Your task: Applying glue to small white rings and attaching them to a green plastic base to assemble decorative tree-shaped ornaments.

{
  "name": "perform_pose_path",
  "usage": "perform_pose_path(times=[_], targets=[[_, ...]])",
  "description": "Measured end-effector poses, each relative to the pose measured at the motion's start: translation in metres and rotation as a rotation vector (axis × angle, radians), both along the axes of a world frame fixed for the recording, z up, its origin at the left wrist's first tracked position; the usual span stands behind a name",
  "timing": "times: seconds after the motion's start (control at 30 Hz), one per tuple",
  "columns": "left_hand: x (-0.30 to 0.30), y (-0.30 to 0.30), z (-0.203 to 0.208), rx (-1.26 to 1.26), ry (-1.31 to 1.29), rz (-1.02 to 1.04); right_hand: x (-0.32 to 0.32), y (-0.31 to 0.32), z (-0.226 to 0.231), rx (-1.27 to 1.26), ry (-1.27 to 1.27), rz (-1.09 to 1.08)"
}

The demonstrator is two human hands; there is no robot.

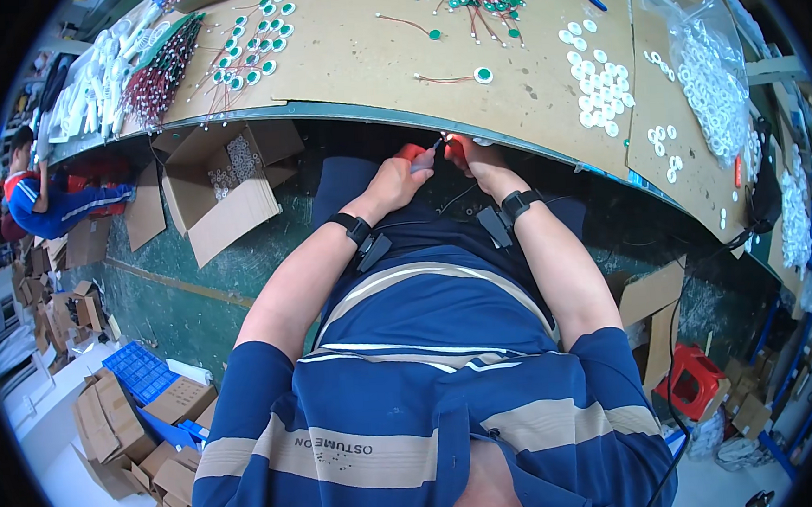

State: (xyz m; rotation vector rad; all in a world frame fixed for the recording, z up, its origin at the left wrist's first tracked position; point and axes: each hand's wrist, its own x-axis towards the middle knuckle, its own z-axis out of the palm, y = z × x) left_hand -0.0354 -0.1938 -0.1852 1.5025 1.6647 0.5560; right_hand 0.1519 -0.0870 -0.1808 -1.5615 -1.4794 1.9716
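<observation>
The left hand (pixel 400 179) and right hand (pixel 474 156) meet just below the tabletop (pixel 348 62) edge, both pinched on a small red-handled tool (pixel 432 150) with thin wire. The piece appears light and delicate; grip at the handles. Left, an open cardboard box (pixel 225 185) contains white rings (pixel 233 166).

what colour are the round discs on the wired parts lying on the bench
Green discs with white rims, on red wires; clearest in the head view.
</observation>
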Motion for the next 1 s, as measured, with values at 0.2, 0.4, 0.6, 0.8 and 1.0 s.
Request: perform_pose_path(times=[0.2,0.4,0.6,0.8,1.0], targets=[[0.004,0.001,-0.002,0.076,0.073,0.043,0.001,0.0,0.001,0.011,0.005,-0.005],[0.0,0.001,-0.01,-0.009,0.065,0.006,0.0,-0.001,0.005,0.002,0.004,-0.021],[0.003,0.001,-0.004,0.038,0.061,0.012,0.003,0.0,0.005,0.003,0.011,0.004],[0.004,-0.001,-0.005,0.087,0.058,0.034,0.002,-0.002,0.006,0.004,0.015,-0.01],[0.003,0.001,-0.005,0.029,0.068,0.029,0.002,-0.001,0.006,0.007,-0.008,-0.006]])
